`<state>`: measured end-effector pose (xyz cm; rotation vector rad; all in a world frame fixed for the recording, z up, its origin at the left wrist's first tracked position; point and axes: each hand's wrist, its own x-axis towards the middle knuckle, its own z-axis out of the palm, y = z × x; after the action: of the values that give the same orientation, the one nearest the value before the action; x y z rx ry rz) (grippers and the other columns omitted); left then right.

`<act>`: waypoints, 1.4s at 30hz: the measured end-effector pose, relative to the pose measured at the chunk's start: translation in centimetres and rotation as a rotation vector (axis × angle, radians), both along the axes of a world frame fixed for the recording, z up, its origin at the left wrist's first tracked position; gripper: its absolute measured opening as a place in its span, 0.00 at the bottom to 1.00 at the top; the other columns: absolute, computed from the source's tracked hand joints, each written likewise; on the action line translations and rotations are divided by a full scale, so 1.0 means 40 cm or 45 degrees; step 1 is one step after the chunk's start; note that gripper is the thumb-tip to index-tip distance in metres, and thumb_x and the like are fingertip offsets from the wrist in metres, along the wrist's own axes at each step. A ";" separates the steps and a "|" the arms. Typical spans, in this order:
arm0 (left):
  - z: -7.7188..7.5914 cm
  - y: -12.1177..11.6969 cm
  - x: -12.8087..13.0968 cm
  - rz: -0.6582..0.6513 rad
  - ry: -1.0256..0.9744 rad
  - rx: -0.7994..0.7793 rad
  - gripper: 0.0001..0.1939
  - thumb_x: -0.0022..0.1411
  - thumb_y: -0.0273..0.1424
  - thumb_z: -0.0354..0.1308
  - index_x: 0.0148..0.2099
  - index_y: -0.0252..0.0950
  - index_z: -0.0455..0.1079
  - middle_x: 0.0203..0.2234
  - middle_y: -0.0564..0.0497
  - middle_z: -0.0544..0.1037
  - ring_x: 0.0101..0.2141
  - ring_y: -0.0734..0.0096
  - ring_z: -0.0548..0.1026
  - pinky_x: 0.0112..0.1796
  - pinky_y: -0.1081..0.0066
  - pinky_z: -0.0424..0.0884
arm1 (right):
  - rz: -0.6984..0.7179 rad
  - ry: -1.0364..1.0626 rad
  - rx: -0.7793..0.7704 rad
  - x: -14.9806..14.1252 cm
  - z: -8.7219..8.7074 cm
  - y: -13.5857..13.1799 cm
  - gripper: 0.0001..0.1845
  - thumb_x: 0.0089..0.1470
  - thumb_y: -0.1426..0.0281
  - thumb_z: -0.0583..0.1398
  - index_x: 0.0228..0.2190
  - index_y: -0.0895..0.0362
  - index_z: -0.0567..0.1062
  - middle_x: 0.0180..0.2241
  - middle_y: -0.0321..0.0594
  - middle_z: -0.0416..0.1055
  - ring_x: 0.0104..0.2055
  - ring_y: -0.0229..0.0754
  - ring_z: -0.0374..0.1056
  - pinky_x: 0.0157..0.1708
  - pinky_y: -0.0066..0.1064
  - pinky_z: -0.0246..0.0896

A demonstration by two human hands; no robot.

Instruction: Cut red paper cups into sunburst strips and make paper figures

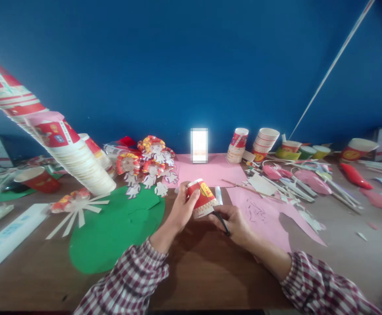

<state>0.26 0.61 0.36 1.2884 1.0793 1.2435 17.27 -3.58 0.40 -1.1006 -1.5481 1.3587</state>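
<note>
My left hand (pixel 183 205) is closed around a red and white paper cup (pixel 200 203), with the thumb along its side. The cup is tilted, bears a yellow print, and has a zigzag band near its lower, wider end. My right hand (pixel 235 222) is closed on black-handled scissors (pixel 223 224) at that lower rim; the blades are mostly hidden by the cup and fingers. Just behind the right hand lies a small white tube (pixel 218 195). Pink paper (pixel 259 216) with dark scribbles lies right of the hands.
Green paper (pixel 112 236) lies at left, with a strip-cut cup (pixel 74 205) on its edge. Long leaning cup stacks (pixel 76 157) rise at far left. Paper cut-out figures (pixel 151 164) gather behind. More cups (pixel 237 144) stand at the back; scraps and sticks (pixel 304 186) litter the right.
</note>
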 end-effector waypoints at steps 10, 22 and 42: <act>0.029 0.002 -0.007 0.147 -0.151 -0.021 0.26 0.56 0.41 0.62 0.54 0.41 0.61 0.43 0.48 0.73 0.40 0.68 0.74 0.42 0.69 0.70 | 0.081 0.017 -0.181 -0.003 0.017 -0.006 0.24 0.46 0.53 0.65 0.35 0.60 0.74 0.19 0.31 0.63 0.19 0.32 0.58 0.20 0.25 0.55; 0.084 0.015 -0.044 0.169 -0.830 -0.307 0.17 0.51 0.40 0.66 0.40 0.36 0.71 0.33 0.51 0.78 0.32 0.69 0.77 0.34 0.70 0.73 | 0.183 -0.021 -0.238 -0.004 0.026 -0.013 0.25 0.43 0.56 0.68 0.37 0.62 0.74 0.19 0.31 0.65 0.20 0.32 0.59 0.19 0.24 0.53; 0.077 0.024 -0.046 0.272 -0.702 -0.341 0.24 0.54 0.46 0.61 0.51 0.42 0.68 0.44 0.49 0.77 0.42 0.63 0.76 0.40 0.66 0.73 | 0.231 -0.124 -0.141 -0.003 0.032 -0.020 0.27 0.44 0.54 0.67 0.39 0.62 0.75 0.19 0.31 0.62 0.22 0.33 0.55 0.21 0.25 0.48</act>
<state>-1.59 1.55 3.45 0.5835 0.9480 1.4439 17.17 -4.39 1.67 -1.1301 -1.6943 1.5476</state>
